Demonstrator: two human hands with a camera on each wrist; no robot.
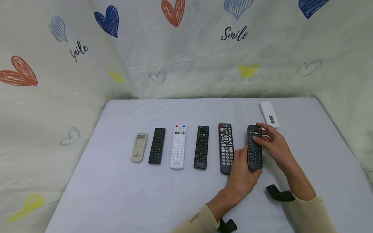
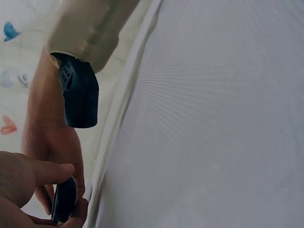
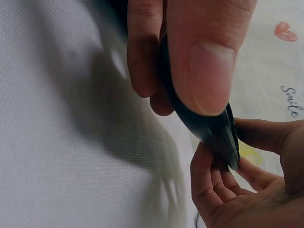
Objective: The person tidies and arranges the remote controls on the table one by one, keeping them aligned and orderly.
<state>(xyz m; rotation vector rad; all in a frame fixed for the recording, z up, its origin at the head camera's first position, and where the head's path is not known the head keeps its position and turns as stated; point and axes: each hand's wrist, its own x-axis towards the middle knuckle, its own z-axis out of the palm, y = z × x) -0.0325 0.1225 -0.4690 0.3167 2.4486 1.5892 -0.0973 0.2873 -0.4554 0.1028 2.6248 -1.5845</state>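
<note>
Both hands hold a black remote control (image 1: 254, 155) raised a little off the table, its buttons facing up. My left hand (image 1: 241, 176) grips its lower end between thumb and fingers. At its upper right side is my right hand (image 1: 275, 144), with the thumb lying on the button face and the fingers round the far edge. In the left wrist view, the remote's dark end (image 2: 65, 202) sits between left thumb and finger. The right wrist view has the right thumb (image 3: 209, 71) pressed on the remote, and the left hand (image 3: 256, 190) at its other end.
Left of the hands runs a row: a beige remote (image 1: 139, 147), a black remote (image 1: 157, 145), a white remote (image 1: 177, 147), another black remote (image 1: 201, 147) and a large-buttoned dark remote (image 1: 226, 145) beside the left fingers. A white remote (image 1: 269, 115) lies behind the right hand.
</note>
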